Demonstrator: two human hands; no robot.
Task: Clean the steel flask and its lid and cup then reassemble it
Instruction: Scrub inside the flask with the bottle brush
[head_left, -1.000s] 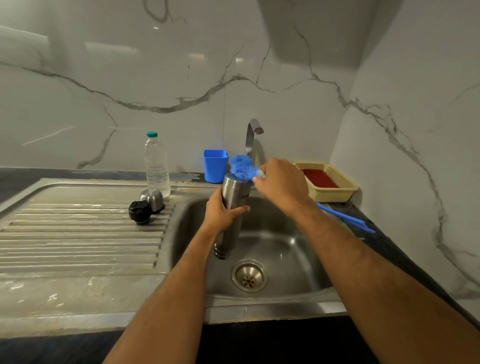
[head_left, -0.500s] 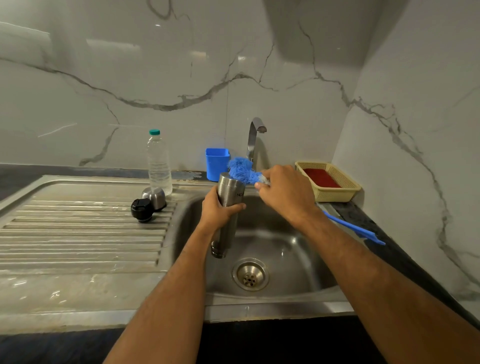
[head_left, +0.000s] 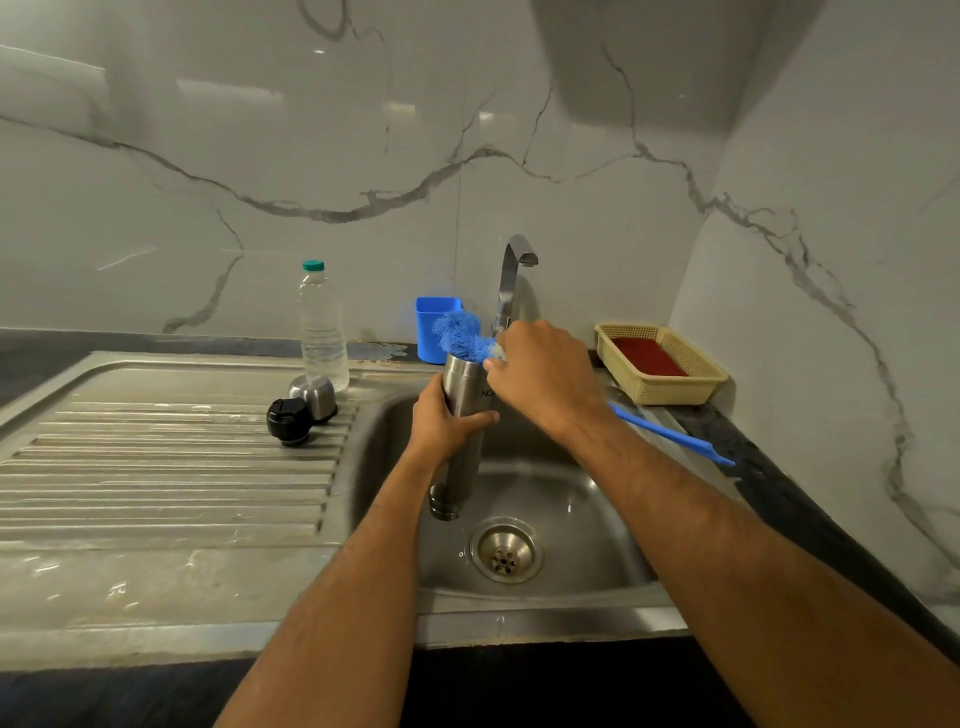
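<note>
Since a second ago the blue bottle brush (head_left: 460, 336) head has dropped closer to the steel flask (head_left: 464, 415) mouth, seemingly starting in. The left hand (head_left: 444, 423) wraps its fingers round the upper body, holding the flask tilted over the sink (head_left: 587, 499), at 12 o'clock from the drain (head_left: 506, 550). The right hand (head_left: 545, 376) pinches the brush near its bristles. Rigid, weighty and probably wet-slick, the flask wants a full mid-body grip. The lid (head_left: 287, 420) and cup (head_left: 314, 397) wait at 9 o'clock.

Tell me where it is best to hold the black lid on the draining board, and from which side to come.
Take the black lid from above, fingers around its round side wall. It sits upright on the ribbed draining board, and the steel cup stands close behind it, so the top and front are freer.
</note>
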